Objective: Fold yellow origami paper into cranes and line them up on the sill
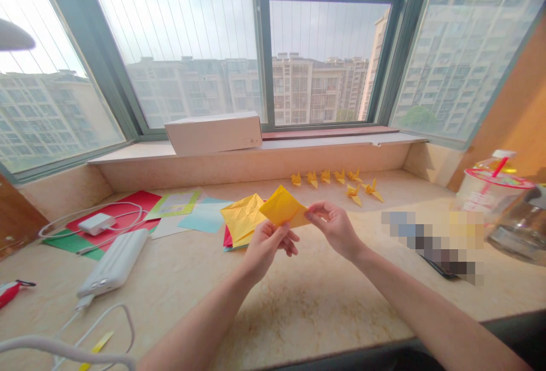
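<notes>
A folded piece of yellow origami paper (281, 205) is held up above the counter between both hands. My left hand (271, 244) pinches its lower edge between thumb and fingers. At its right corner, my right hand (330, 223) grips the paper with thumb and forefinger. Just behind and to the left lies a stack of creased yellow paper (239, 217), with a red sheet (227, 236) showing under it. Several folded yellow paper cranes (353, 193) stand farther back to the right.
Coloured sheets (205, 215), a white charger (96, 223) and a white power bank (114, 263) lie on the left. A white box (214, 134) rests on the sill. At right are a partly pixelated phone (441, 268), a cup with a straw (482, 192) and a glass vessel (522, 237).
</notes>
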Demonstrator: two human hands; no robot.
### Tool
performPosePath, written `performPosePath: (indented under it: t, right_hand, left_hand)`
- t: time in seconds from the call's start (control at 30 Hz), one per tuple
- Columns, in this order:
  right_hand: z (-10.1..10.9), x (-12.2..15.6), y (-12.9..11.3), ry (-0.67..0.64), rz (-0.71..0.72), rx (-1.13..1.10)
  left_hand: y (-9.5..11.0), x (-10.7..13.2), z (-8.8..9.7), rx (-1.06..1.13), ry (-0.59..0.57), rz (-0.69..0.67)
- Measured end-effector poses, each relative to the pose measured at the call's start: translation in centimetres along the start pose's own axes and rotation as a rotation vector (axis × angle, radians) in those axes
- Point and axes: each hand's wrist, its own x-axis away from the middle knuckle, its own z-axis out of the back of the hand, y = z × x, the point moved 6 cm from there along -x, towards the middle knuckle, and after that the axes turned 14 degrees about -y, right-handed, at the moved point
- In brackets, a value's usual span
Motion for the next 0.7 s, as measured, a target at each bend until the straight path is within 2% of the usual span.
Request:
performPosePath:
  t: [0.23,0.43,0.6,0.7]
  right_hand:
    - [-0.5,-0.1,0.4,-0.05,0.01,-0.081]
    - [-0.4,0.2,-0.4,-0.066,0.033,0.276]
    - [0.0,0.2,-0.6,-0.032,0.045,0.333]
    - [0.2,0.3,-0.7,-0.026,0.056,0.316]
  left_hand:
    - [-0.4,0.0,-0.2,0.002,-0.037,0.04]
    - [-0.3,0.3,-0.5,-0.006,-0.065,0.07]
    - [0.5,0.7,-2.0,0.152,-0.263,0.044]
    - [0.2,0.8,-2.7,0.192,-0.296,0.089]
